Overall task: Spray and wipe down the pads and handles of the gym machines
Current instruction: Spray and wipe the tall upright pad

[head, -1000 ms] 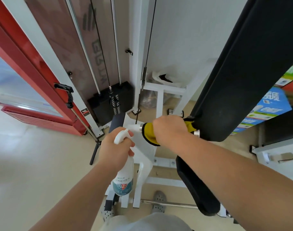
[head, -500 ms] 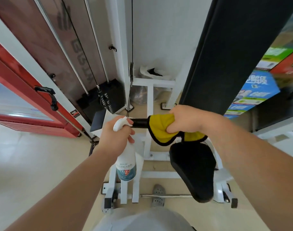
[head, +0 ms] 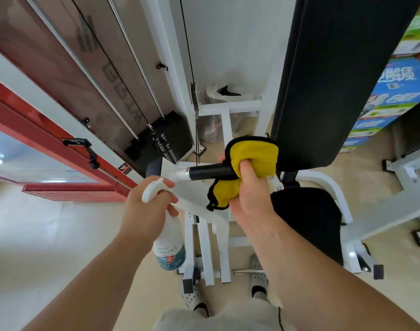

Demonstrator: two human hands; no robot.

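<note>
Wipe-down at a gym machine [head: 225,123]: the right hand [head: 249,194] clenches a yellow cloth [head: 252,156] around the black handle [head: 209,172], thumb on top, fabric bunched over the handle's inner end. Wrapping the cloth fully and twisting while drawing it out toward the handle's bare tip should cover the whole grip. Just below that tip, the left hand [head: 147,209] grips a white spray bottle [head: 169,237], fingers curled round its neck, nozzle close to the handle

The beige floor [head: 37,247] is carrying the white machine frame [head: 210,266]; grey shoes [head: 191,297] are standing just before it, boxes [head: 383,103] sitting to its right.
</note>
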